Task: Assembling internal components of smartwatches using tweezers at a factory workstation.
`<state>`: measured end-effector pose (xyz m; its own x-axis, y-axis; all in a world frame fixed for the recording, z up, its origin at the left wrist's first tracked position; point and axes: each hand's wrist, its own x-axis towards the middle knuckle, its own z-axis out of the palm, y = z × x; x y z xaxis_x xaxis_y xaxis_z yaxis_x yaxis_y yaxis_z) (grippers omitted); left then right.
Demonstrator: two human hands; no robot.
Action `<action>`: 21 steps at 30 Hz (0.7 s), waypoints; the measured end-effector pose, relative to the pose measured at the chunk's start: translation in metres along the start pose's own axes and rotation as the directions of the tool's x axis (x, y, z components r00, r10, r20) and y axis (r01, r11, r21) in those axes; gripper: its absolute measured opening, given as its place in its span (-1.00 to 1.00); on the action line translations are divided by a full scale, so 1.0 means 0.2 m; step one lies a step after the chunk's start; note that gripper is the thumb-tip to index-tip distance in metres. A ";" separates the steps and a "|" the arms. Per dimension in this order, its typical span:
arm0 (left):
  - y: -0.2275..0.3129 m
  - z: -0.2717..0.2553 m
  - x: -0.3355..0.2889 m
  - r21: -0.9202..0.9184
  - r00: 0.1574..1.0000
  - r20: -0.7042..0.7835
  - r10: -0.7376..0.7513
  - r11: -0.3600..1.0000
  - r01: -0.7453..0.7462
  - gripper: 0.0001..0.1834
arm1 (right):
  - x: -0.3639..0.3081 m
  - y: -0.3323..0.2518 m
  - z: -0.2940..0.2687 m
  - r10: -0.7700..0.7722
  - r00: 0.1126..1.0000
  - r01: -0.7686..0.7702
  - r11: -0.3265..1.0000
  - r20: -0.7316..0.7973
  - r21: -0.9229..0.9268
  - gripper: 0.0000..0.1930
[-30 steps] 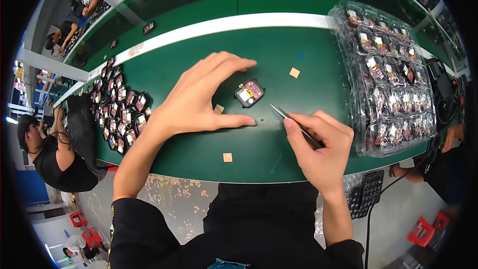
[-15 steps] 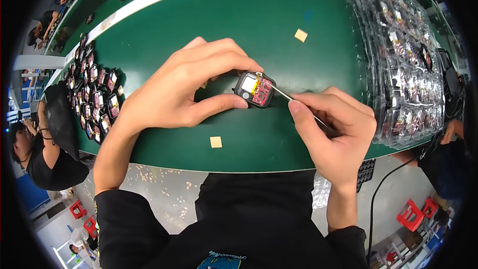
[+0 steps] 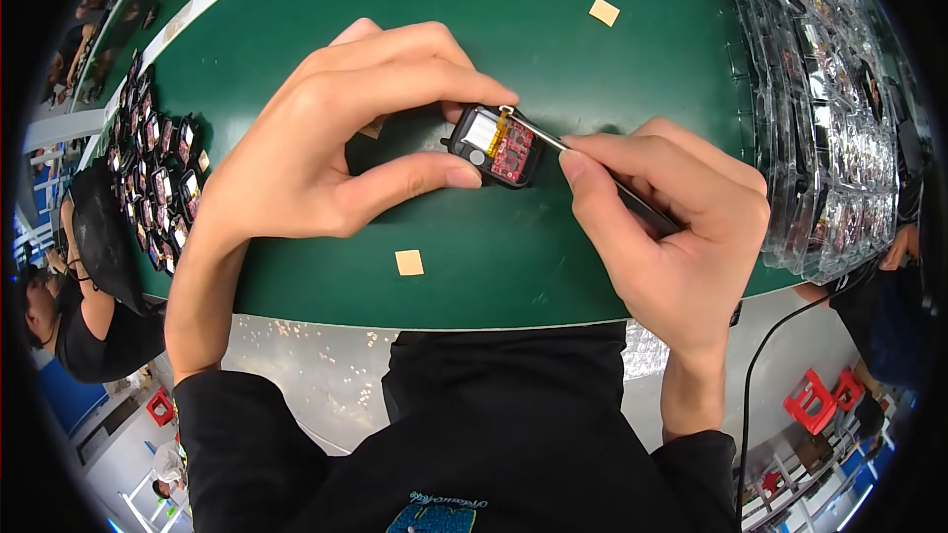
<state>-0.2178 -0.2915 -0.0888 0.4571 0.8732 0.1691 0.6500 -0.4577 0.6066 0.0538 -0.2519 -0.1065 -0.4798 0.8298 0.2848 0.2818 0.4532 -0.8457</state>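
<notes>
Between its thumb and fingers my left hand (image 3: 346, 138) grips a small black device casing (image 3: 528, 170) by its left and upper edges. The casing is open. Inside lie a silver battery (image 3: 482, 131), yellow tape (image 3: 501, 128) and a red circuit board (image 3: 513, 153). My right hand (image 3: 681, 207) is closed around slim tweezers (image 3: 538, 133) with a bright metal tip and a dark rear part. Their tip is at the casing's upper edge, by a small white connector (image 3: 506, 110). Whether it touches the connector I cannot tell.
Many similar open devices (image 3: 158, 183) are heaped at the left of the green table (image 3: 494, 276). Stacked clear plastic trays (image 3: 825, 118) with devices stand at the right. Pale yellow square pads (image 3: 409, 263) lie on the table. Other people (image 3: 104, 326) sit nearby.
The tweezers' tip has moved from the board's right side to the casing's upper edge by the white connector. Both hands and the device sit slightly higher in view, which has also shifted.
</notes>
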 end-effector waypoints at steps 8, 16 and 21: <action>0.00 0.00 0.00 0.023 0.999 -0.018 0.047 0.999 -0.047 -0.36 | 0.01 0.00 -0.01 -0.033 0.999 0.033 0.999 0.003 -0.023 -0.87; 0.01 0.00 0.01 0.007 1.000 -0.022 0.001 1.000 0.000 -0.41 | -0.02 0.02 0.01 -0.211 0.975 0.197 0.968 -0.076 -0.155 -0.76; -0.02 0.00 0.01 -0.022 0.999 -0.025 0.025 0.999 -0.026 -0.42 | -0.01 0.04 0.03 -0.259 0.964 0.245 0.955 -0.065 -0.168 -0.75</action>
<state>-0.2194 -0.2889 -0.0912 0.4578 0.8652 0.2043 0.6244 -0.4765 0.6189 0.0529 -0.2523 -0.1160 -0.4815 0.7036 0.5227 0.2911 0.6909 -0.6618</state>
